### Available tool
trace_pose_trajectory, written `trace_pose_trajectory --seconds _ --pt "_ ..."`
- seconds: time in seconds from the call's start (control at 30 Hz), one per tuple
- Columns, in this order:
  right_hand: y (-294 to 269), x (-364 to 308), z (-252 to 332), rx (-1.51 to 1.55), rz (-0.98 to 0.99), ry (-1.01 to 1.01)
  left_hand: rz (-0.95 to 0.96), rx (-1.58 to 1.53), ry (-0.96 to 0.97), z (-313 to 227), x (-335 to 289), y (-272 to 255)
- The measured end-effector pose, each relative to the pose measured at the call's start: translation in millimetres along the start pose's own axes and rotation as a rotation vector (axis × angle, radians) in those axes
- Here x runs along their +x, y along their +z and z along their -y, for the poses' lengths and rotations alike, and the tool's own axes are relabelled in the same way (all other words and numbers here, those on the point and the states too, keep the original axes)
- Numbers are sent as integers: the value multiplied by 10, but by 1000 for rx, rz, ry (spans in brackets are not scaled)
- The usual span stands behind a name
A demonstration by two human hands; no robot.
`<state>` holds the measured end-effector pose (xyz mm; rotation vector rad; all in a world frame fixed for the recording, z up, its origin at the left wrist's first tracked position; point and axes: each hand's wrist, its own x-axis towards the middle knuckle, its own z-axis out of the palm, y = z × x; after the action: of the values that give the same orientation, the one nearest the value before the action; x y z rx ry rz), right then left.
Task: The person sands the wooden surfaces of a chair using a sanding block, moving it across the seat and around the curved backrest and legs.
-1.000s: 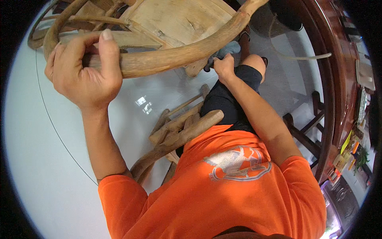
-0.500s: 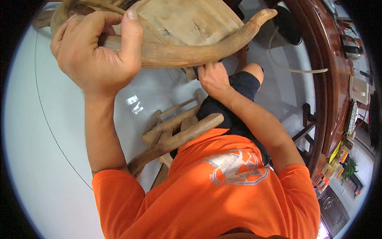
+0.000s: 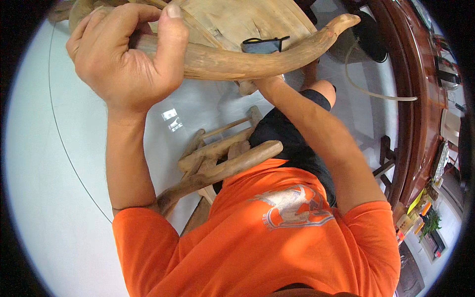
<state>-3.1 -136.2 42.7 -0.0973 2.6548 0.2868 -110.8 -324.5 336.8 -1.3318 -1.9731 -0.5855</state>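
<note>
My left hand (image 3: 131, 62) is closed round a thick, curved wooden armrest (image 3: 237, 64), its thumb raised along the near side. This armrest belongs to a rustic chair with a pale wooden seat (image 3: 247, 22) just beyond it. Reaching under the armrest, my right hand (image 3: 269, 81) shows only its wrist edge; the fingers are mostly hidden behind the wood. Above the armrest, against the seat, a grey-blue cloth item (image 3: 262, 46) with dark trim and a yellowish inner edge appears where that hand reaches. It seems to be held there.
Beside my lap is another wooden armrest (image 3: 237, 162), part of a similar rustic chair. A dark red-brown table (image 3: 418, 123) with several items curves along the right. A pale hose (image 3: 363, 88) hangs near a black container (image 3: 368, 34). The floor (image 3: 69, 198) is light and glossy.
My right hand has moved farther away, under and behind the armrest. The grey-blue cloth item now shows above the armrest. My left hand keeps its grip; the whole view has shifted slightly.
</note>
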Motion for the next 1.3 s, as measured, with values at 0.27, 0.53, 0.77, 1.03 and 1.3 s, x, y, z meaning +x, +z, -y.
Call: trace_pose_trajectory --seconds 0.27,0.53,0.77,1.03,1.3 --pt "-26 -442 207 -370 -264 -293 -52 48 -41 -21 -54 17" --pt "-262 -766 -407 332 -250 -539 -172 47 -15 -37 -43 94" --pt "-541 -1769 -931 1590 -360 266 -224 -298 80 -364 -729 22" --pt "-898 -1553 156 1088 -276 -447 494 -1892 -1926 -832 -1759 696" --pt "-1715 -1859 -721 881 -910 -410 379 -1050 -1905 -391 -2344 1282"
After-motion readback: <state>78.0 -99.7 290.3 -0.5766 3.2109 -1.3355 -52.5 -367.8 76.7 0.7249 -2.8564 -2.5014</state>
